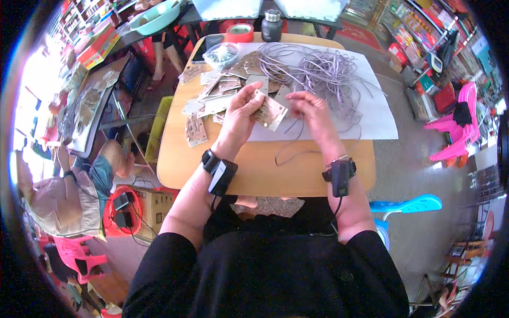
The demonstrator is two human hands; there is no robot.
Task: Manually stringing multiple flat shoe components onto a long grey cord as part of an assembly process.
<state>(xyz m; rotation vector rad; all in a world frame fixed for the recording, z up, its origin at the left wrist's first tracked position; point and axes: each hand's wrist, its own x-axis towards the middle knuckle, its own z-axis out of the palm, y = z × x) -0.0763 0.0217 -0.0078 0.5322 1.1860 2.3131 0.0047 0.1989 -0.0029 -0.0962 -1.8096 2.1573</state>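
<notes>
My left hand (242, 114) pinches a small tan rectangular tag (271, 112) with a pale edge and a hole, held over the table. Just right of it, my right hand (313, 111) has its fingers curled together; they are blurred, and whatever they hold is hidden. A thin cord (289, 159) loops over the table below that hand. Beyond both hands lies a tangled heap of grey-purple cord (323, 69) on a white sheet (379, 106). Several similar tags (214, 100) are piled loosely left of and behind my left hand.
On the wooden table (254, 175) stand a clear tub (221, 55) of small pieces, red tape (240, 33) and a dark bottle (271, 26). At left, another person (63, 196) sits by a side table. A blue stool (411, 204) and pink chair (461, 124) are at right.
</notes>
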